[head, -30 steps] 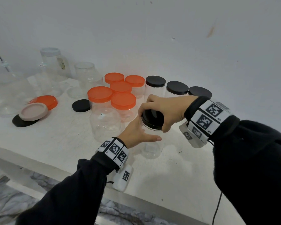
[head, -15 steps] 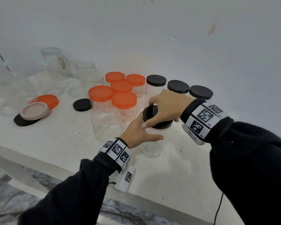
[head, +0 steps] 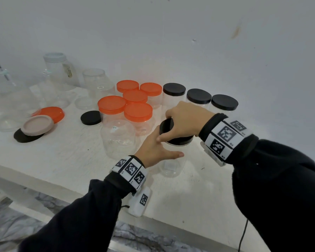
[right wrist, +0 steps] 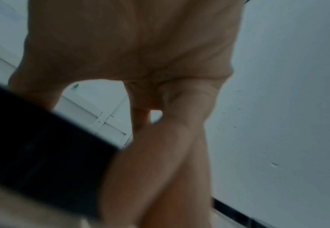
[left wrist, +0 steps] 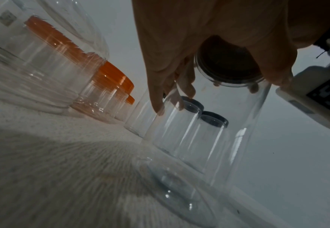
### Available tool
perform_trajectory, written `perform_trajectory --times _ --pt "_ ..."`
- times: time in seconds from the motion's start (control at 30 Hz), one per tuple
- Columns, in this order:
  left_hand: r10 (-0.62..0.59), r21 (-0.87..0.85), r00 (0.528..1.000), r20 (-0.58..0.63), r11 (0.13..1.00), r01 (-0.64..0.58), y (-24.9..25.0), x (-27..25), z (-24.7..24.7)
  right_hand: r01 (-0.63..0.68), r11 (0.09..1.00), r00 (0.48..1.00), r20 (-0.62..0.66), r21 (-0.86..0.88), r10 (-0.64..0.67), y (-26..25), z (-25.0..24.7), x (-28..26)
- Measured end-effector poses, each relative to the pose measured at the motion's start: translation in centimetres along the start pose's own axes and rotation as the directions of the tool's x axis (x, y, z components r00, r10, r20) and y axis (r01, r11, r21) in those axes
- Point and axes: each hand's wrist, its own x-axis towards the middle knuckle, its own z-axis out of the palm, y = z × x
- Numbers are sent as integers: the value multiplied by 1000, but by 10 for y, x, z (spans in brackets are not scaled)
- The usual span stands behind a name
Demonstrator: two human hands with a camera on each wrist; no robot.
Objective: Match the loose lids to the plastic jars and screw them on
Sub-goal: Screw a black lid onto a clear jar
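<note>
A tall clear plastic jar (head: pixel 172 167) stands near the table's front edge, capped by a black lid (head: pixel 166 126). My right hand (head: pixel 182 122) grips that lid from above, fingers curled round its rim; the right wrist view shows the black lid (right wrist: pixel 39 154) close up and blurred. My left hand (head: pixel 157 149) wraps the jar's upper body from the left, thumb across the front. In the left wrist view the jar (left wrist: pixel 228 131) rises from the table with the left fingers (left wrist: pixel 158 95) on its far side and the lid (left wrist: pixel 228 66) seen from below.
Several orange-lidded jars (head: pixel 137 111) and three black-lidded jars (head: pixel 198 96) stand behind. An open clear jar (head: pixel 117 139) sits left of my hands. Loose black lid (head: pixel 91 117), orange lid (head: pixel 52 113), beige lid (head: pixel 37 124) and clear lids lie left on the white table (head: pixel 58 153).
My right hand has turned on the black lid, the wrist swinging toward me and to the right. The left hand and the jar have stayed in place.
</note>
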Motion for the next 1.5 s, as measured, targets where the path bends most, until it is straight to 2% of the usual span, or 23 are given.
perform_trajectory --times 0.07,0.1,0.17,0.2,0.27,0.33,0.47,0.53,0.6,0.63,0.7,0.77,0.87,1.0,1.03,1.1,1.17,1.2,1.3,1.4,1.5 --pt "-4 -5 1000 10 1000 4 1 0 -1 -10 999 999 43 -36 12 2 -1 1" --pt "-3 2 1000 20 1000 3 1 1 -1 -2 1000 991 132 -13 3 5 -5 1" --pt "9 29 999 32 1000 -10 2 3 -3 48 994 941 328 94 -77 12 -14 -2" --pt "15 42 999 36 999 -16 2 2 -3 83 989 923 365 125 -124 14 -17 -4" --pt "19 49 999 38 999 -21 3 2 -4 127 980 932 319 154 -171 15 -18 -5" --pt "16 42 999 43 999 -18 2 2 -4 118 978 961 226 173 -156 14 -13 -5" --pt "-8 6 999 42 1000 7 0 1 -2 -5 991 997 76 134 -5 7 -2 -8" --pt "-13 -5 999 40 1000 14 -1 0 -1 -55 997 998 16 53 55 2 0 -9" --pt "-11 -2 999 37 1000 11 0 1 -2 -36 998 997 61 -57 39 3 -5 -9" --pt "-7 8 999 38 1000 6 0 1 -2 -3 999 990 142 -51 10 5 -9 -9" --pt "7 31 999 36 999 -8 0 2 -3 74 995 951 296 70 -92 8 -17 -8" --pt "12 52 999 36 999 -13 1 2 -2 132 985 939 303 114 -161 9 -20 -8" --pt "8 53 999 36 999 -10 0 2 -1 118 988 980 150 95 -131 8 -14 -9" --pt "6 45 1000 18 999 -7 -3 1 0 -4 1000 1000 -27 30 4 -1 -1 -6" --pt "10 49 1000 20 999 -11 -3 1 -1 -16 1000 1000 -22 11 17 0 0 -5" --pt "2 39 1000 30 999 -3 -1 1 -1 -2 1000 991 131 28 -2 6 -5 -6" --pt "6 46 999 41 999 -8 0 2 -2 80 991 941 320 105 -110 12 -15 -9" --pt "7 63 999 41 998 -9 1 2 -3 125 985 922 352 121 -160 13 -18 -10" --pt "5 76 999 35 997 -7 2 1 -3 177 975 945 253 132 -206 12 -17 -8" --pt "-8 51 999 35 999 6 1 1 -1 117 989 985 119 93 -127 10 -14 -9" --pt "-30 6 999 40 1000 30 1 0 0 41 998 999 7 37 -42 5 -5 -8"
